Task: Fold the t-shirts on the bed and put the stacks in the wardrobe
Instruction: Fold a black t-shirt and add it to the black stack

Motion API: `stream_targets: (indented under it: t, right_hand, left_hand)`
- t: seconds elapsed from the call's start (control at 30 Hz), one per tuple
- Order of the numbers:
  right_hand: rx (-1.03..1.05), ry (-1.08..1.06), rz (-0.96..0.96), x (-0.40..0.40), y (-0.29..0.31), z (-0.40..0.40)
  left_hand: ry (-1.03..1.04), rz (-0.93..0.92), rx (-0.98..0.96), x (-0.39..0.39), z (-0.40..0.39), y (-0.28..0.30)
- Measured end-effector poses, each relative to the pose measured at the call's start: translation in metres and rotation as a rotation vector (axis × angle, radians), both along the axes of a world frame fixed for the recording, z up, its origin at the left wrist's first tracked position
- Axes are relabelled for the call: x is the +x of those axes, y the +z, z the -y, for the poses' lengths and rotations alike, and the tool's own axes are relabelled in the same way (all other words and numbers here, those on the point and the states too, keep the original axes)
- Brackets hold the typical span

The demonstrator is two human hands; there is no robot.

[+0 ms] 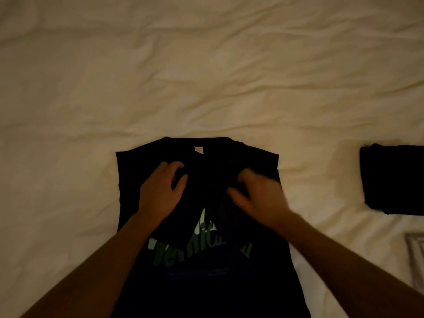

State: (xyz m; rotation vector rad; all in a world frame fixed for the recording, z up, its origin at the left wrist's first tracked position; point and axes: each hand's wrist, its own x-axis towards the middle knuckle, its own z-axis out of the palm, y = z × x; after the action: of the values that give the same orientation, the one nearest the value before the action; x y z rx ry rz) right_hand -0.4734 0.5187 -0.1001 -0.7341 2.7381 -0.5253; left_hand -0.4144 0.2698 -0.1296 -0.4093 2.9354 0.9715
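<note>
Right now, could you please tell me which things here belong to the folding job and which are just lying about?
Part of the job:
black t-shirt, spread on the bed sheet
left hand and right hand, both on the shirt
folded dark stack, at the right

Just lying about:
pale patterned item at the right edge, too cut off to identify

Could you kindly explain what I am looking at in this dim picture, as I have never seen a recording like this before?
There is no machine here: a person wears a camera on the head, looking forward and down, so both bare arms reach in from below. The pale surface is a bed with a wrinkled sheet. On it lies a black t-shirt with green lettering, its sides already folded inward. The left hand and the right hand each grip the cloth near the chest; the right one is blurred. At the right edge lies a folded dark garment.
</note>
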Motion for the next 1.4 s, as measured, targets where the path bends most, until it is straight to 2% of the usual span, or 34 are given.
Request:
stream_targets:
  t: [0.07,0.13,0.2,0.27,0.47,0.7,0.8,0.87,0.93,1.0,1.07,1.13,1.2,1.23,1.33,1.4]
  right_hand:
    - [0.189,0.183,0.149,0.035,-0.004,0.020]
    - [0.313,0.206,0.195,0.056,-0.017,0.033]
    - [0.299,0.124,0.200,0.065,-0.027,0.038]
    - [0.249,0.033,0.214,0.064,-0.032,0.036]
    - [0.245,0.008,0.204,0.067,-0.026,0.032]
    - [0.211,0.080,0.241,0.062,-0.017,0.044]
    - [0.075,-0.067,0.268,0.038,-0.013,0.037]
    - [-0.015,-0.216,0.196,0.014,-0.010,0.031]
    - [-0.010,-0.305,0.042,-0.015,-0.011,0.025]
    - [0.124,-0.326,-0.035,-0.046,-0.010,0.022]
    - [0.315,-0.289,0.085,-0.073,-0.010,0.019]
    - [0.446,-0.223,0.225,-0.089,-0.013,0.017]
    - [0.478,-0.170,0.262,-0.095,-0.018,0.014]
    - [0.460,-0.155,0.255,-0.097,-0.020,0.013]
    - [0.264,-0.214,0.298,-0.105,-0.022,0.009]
    - [0.175,-0.264,0.305,-0.111,-0.018,0.006]
  left_hand:
    - [-0.158,0.068,-0.069,0.022,-0.006,0.003]
    - [-0.244,0.197,-0.143,0.042,-0.019,0.002]
    - [-0.243,0.305,-0.231,0.053,-0.030,-0.004]
    - [-0.198,0.331,-0.277,0.057,-0.031,-0.008]
    - [-0.048,0.347,-0.203,0.075,-0.007,-0.006]
    - [-0.214,0.389,-0.242,0.079,-0.001,-0.002]
    - [-0.283,0.422,-0.236,0.085,0.007,0.002]
    - [-0.224,0.373,-0.183,0.083,0.012,0.009]
    - [-0.073,0.266,-0.151,0.065,0.026,0.013]
    - [0.060,0.083,-0.259,0.033,0.051,0.009]
    - [0.125,0.037,-0.360,-0.001,0.077,0.005]
    - [0.136,0.214,-0.327,-0.030,0.098,0.004]
    - [0.110,0.409,-0.226,-0.052,0.110,0.001]
    - [0.088,0.448,-0.152,-0.061,0.114,0.002]
    - [0.031,0.380,0.100,-0.075,0.118,0.009]
    - [0.053,0.271,0.179,-0.076,0.117,0.016]
